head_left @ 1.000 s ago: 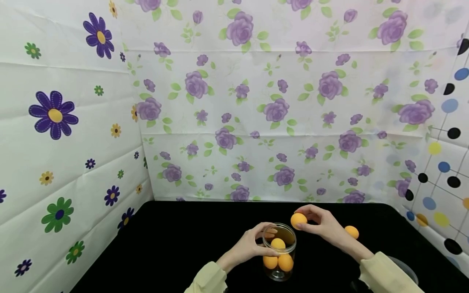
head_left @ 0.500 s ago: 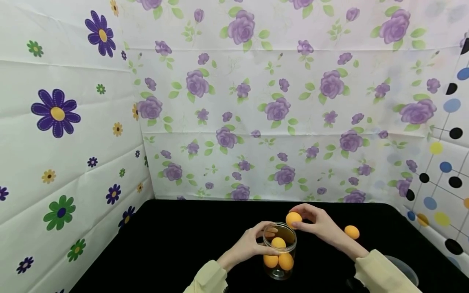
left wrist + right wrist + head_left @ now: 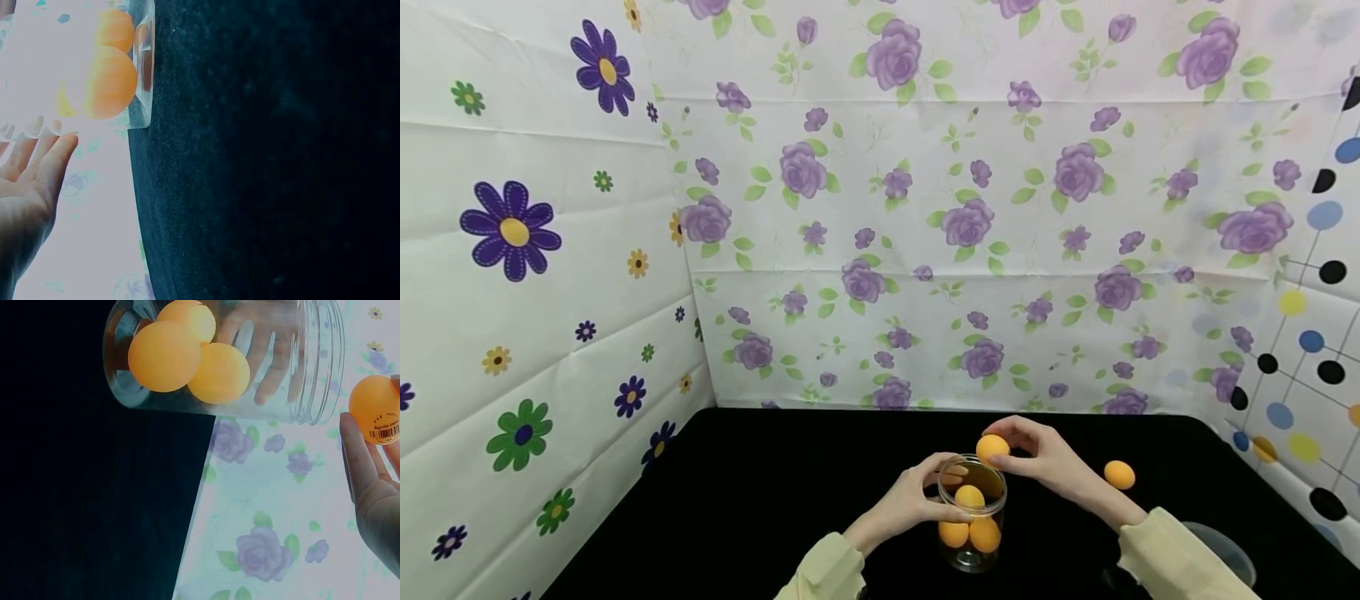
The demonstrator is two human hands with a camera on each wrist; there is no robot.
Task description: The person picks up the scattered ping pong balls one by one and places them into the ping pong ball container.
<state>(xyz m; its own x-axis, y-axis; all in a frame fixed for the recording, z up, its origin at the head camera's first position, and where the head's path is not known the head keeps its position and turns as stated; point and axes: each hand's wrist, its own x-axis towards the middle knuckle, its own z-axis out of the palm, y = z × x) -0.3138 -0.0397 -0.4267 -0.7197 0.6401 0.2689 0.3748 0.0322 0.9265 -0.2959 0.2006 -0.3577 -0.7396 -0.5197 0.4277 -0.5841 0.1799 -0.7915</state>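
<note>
A clear jar [image 3: 972, 560] stands upright on the black table, its mouth uncovered. Three orange ping-pong balls [image 3: 164, 356] lie inside it, two at the bottom and one on top. My left hand [image 3: 910, 502] grips the jar around its upper part, thumb on the near side and fingers behind. Over the far right edge of the jar's rim, my right hand [image 3: 1045, 454] pinches another orange ping-pong ball [image 3: 992, 450] between thumb and fingers. Printed lettering and a barcode show on that ball in the right wrist view.
Another orange ping-pong ball [image 3: 1119, 475] lies on the black tabletop [image 3: 775, 483], right of my right wrist. A round translucent dish or lid [image 3: 1225, 552] sits partly behind the right sleeve. Patterned sheets [image 3: 880, 208] enclose the table at the back and sides.
My right hand has moved left with its ping-pong ball, from beside the jar to over its rim. The left hand and the jar stay in place.
</note>
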